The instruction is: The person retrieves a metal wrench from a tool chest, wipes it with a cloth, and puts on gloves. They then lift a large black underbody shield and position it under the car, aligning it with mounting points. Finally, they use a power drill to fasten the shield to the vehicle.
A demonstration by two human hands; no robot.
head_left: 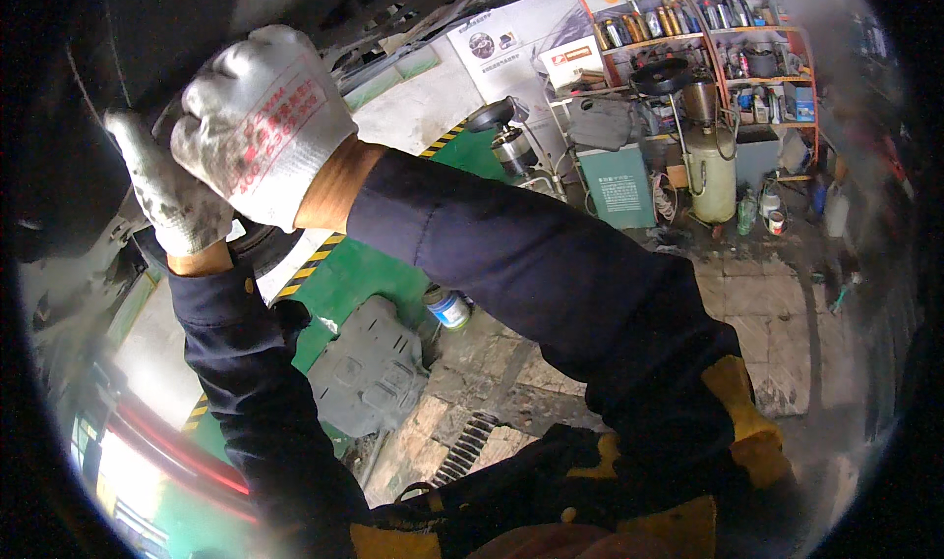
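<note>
You have both hands up high, in the upper left of the frame, by the dark underside of a car. That dark part sits above your hands and goes back behind them, and it fills the top left. The edge you can see slants up to the right. Its full shape and long way are too dark to make out.

Your right hand is higher in the frame, so it looks nearer to the top part. Its fingers are curled in, like a fist. Your left hand is just below and to the left, with one finger poking up toward the dark part. The two hands overlap in the frame.

The tips of your right fingers are hidden, so I can't tell if you hold something small. I also can't tell if either glove touches the car. A thin pale line shows at the far left, but I can't say what it is. Part of a black tire peeks out under your gloves; the rest is covered.
</note>
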